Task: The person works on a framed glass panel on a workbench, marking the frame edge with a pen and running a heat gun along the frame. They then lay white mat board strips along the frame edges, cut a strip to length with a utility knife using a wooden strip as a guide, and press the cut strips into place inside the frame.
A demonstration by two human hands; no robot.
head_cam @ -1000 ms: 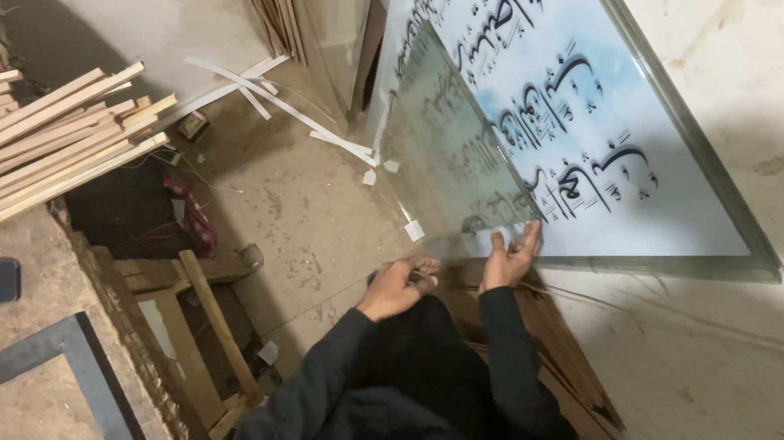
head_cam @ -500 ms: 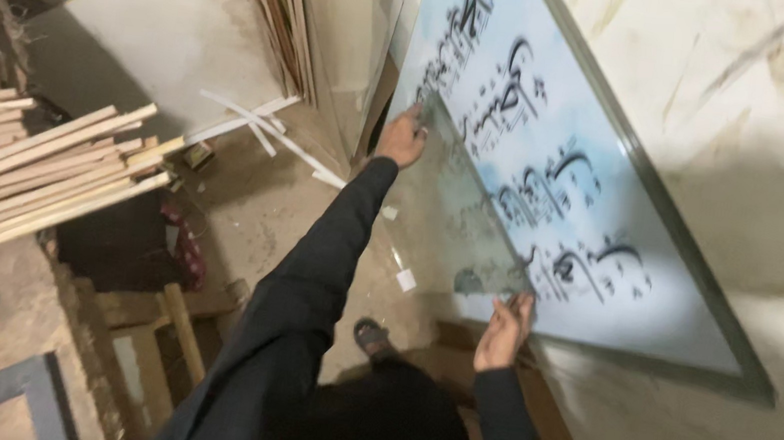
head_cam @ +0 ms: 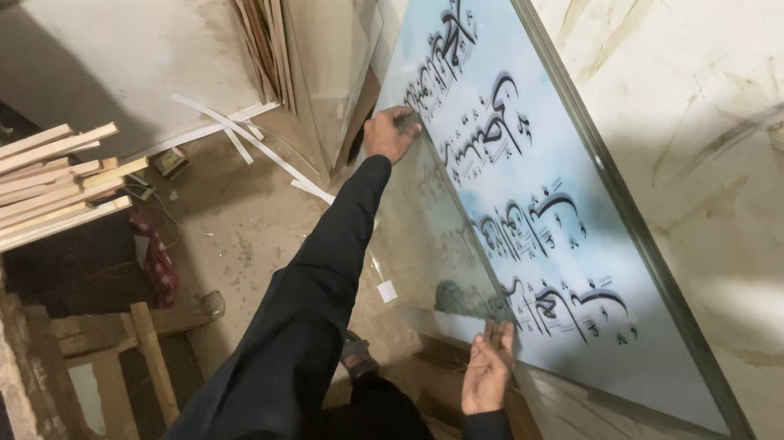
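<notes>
**Two hands steady a clear glass sheet against a framed panel**

Left hand [head_cam: 391, 133] reaches far up, fingers curled over the top edge of the glass sheet [head_cam: 429, 245]. Right hand [head_cam: 488, 367] is low, fingers spread flat against the sheet's lower corner. The sheet stands tilted, leaning on the framed calligraphy panel [head_cam: 556, 201], which rests against the wall [head_cam: 771, 179].

Judgement: a wide grip on opposite corners suits a thin pane. Hold by the edges, keep it near upright, avoid twisting, watch the bottom edge on the gritty floor [head_cam: 231, 219].

Materials: glass is thin, transparent, faintly reflective and sharp-edged. The panel is glossy, pale blue with black script and a slim metal-looking frame. Wooden strips [head_cam: 2, 189] lie stacked at left, rough and pale. More glass panes [head_cam: 329, 50] lean behind.
</notes>
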